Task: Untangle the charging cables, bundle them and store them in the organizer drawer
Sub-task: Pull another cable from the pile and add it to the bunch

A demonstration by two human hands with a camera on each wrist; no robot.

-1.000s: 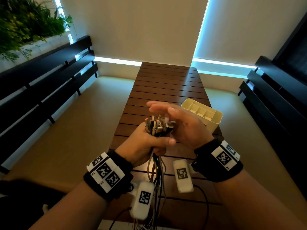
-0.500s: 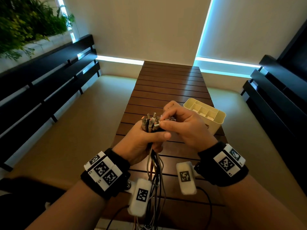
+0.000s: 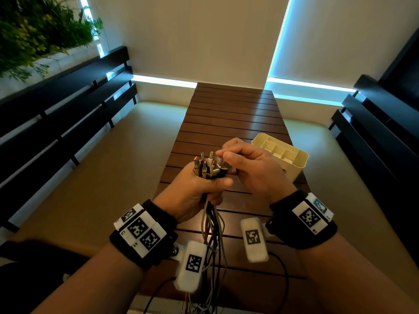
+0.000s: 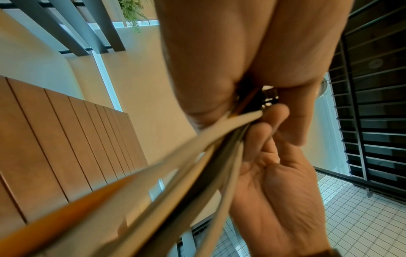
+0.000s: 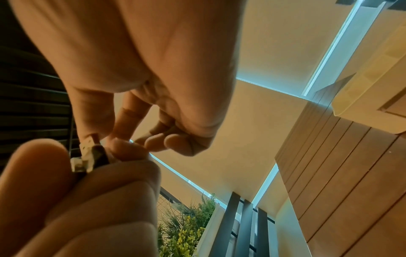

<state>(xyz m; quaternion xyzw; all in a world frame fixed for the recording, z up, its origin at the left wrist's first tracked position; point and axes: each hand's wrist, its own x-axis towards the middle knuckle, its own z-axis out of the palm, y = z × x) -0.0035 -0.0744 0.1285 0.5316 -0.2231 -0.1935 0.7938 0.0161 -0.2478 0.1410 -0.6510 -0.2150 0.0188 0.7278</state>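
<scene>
The cables (image 3: 214, 225) I grip look smooth and plastic-sheathed, grey, black and orange, their plugs (image 3: 205, 165) bare shiny metal in plastic shells. The table (image 3: 229, 123) is dark slatted wood with a soft sheen. The organizer (image 3: 297, 165) is cream matt plastic. My wristbands (image 3: 158, 214) look like black cloth carrying white plastic blocks.

The slatted table (image 3: 229, 114) lies bare beyond the hands, open for a hand to pass all the way to its far end. On its right side the cream organizer (image 3: 294, 163) stands just behind the right hand (image 3: 256, 171), blocking that edge. Loose cables (image 3: 213, 232) hang from the left hand (image 3: 192, 191) between the wrists, crowding the near middle.
</scene>
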